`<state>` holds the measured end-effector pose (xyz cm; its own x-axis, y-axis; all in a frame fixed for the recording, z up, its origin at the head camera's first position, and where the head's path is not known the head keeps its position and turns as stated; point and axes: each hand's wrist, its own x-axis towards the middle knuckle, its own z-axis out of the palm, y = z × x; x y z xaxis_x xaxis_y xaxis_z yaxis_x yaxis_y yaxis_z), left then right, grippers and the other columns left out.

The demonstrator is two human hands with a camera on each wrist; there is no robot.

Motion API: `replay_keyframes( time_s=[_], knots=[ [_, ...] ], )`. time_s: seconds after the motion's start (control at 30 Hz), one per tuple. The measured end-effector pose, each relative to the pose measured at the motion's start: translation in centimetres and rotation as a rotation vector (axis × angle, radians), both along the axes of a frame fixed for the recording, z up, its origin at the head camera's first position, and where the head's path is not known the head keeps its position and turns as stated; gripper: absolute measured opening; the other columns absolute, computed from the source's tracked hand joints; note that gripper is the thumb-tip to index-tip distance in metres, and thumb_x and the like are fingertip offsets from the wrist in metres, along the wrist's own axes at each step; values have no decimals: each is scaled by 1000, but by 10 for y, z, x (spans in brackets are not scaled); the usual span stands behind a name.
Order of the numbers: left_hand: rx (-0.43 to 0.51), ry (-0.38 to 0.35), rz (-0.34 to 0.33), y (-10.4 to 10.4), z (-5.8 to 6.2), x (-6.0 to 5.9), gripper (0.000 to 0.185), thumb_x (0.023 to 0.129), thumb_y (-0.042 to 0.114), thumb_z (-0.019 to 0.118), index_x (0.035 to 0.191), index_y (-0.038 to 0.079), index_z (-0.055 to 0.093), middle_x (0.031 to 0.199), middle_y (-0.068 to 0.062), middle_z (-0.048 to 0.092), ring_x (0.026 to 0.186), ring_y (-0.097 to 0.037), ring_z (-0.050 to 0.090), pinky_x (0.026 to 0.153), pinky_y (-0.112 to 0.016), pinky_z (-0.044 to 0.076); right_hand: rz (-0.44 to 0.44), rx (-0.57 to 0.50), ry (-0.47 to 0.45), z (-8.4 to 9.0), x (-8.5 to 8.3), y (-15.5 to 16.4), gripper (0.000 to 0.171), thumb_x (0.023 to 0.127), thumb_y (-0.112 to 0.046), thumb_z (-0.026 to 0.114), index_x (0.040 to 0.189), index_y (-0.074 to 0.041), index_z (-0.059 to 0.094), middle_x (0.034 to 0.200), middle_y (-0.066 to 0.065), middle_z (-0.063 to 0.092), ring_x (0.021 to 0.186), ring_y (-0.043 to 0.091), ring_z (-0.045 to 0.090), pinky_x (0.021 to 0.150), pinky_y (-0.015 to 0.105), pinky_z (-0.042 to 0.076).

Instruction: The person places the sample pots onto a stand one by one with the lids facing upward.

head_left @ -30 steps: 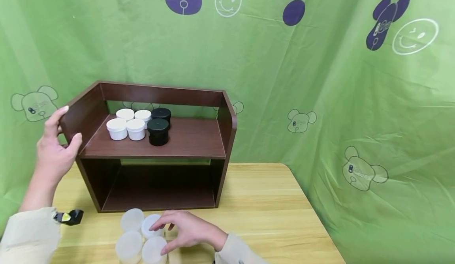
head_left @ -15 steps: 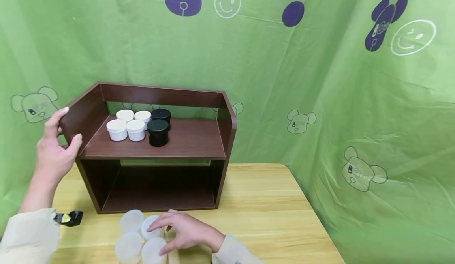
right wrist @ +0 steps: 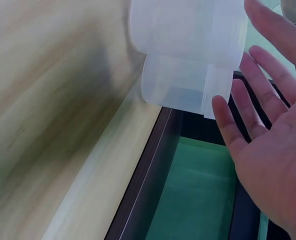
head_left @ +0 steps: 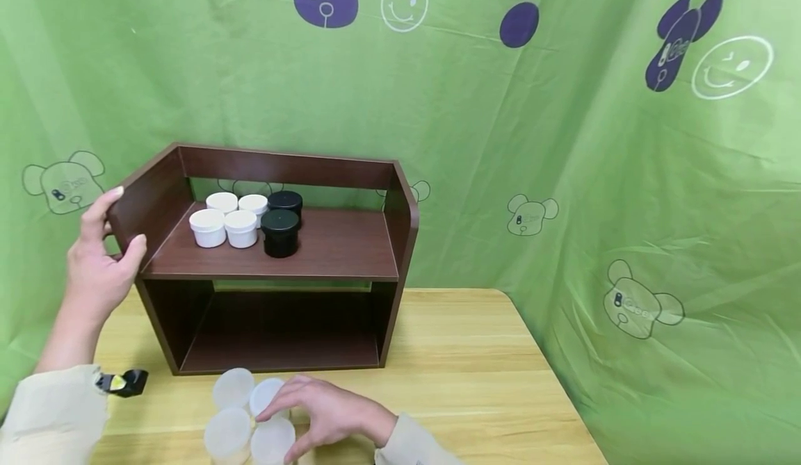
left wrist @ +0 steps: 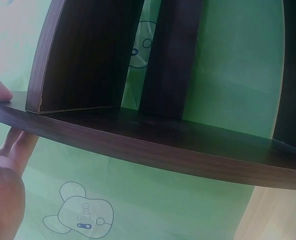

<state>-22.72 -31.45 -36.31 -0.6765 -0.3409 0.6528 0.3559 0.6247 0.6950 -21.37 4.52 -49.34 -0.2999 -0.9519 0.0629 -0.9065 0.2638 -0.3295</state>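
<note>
My left hand [head_left: 96, 263] grips the left side panel of a dark brown two-tier shelf [head_left: 269, 267], thumb on the inner side and fingers outside. In the left wrist view, the same hand [left wrist: 8, 195] is at the panel's edge. Low in the head view stand several translucent lidded jars in a cluster. My right hand [head_left: 334, 409] spreads thumb and fingers about the front right jar [head_left: 272, 443], partly covering the back right jar [head_left: 265, 390]. In the right wrist view, the right hand's [right wrist: 268, 140] fingers are loosely bent beside the jars [right wrist: 188, 30]; firm contact is unclear.
Several white jars [head_left: 208, 229] stand at the left of the upper tier, with two black jars [head_left: 280, 234] beside them. The lower tier [head_left: 288, 343] is in shadow. A light wood table [head_left: 475, 354] extends right, with a green patterned curtain [head_left: 500, 138] behind.
My right index finger has shifted from the back right translucent jar towards the front right one, and the thumb has moved nearer the camera. My left hand and the jars stay put.
</note>
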Motion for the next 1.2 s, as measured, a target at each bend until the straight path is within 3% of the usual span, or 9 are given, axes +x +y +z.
replay_keyframes(
  time_s=[0.33, 0.7, 1.2],
  knots=[
    [-11, -3, -5, -1, 1, 1, 69, 96, 11, 61, 158, 26, 34, 134, -38, 57, 101, 16, 41, 64, 7, 42, 45, 31, 50, -3, 2, -3, 66, 78, -38, 91, 139, -30, 66, 136, -20, 65, 132, -2, 46, 112, 6, 31],
    [-3, -11, -8, 1, 1, 2, 70, 96, 11, 61, 158, 27, 34, 135, -38, 56, 101, 16, 42, 64, 6, 43, 21, 51, 71, 1, 3, -3, 64, 77, -37, 92, 137, -31, 68, 128, -16, 65, 125, -3, 49, 108, 4, 34],
    [11, -16, -15, 1, 1, 1, 70, 96, 10, 61, 158, 27, 34, 134, -38, 56, 102, 14, 43, 64, 6, 44, -23, -60, -10, 14, 7, 4, 54, 82, -38, 89, 132, -25, 71, 128, -9, 57, 117, -7, 53, 99, -1, 37]
  ],
)
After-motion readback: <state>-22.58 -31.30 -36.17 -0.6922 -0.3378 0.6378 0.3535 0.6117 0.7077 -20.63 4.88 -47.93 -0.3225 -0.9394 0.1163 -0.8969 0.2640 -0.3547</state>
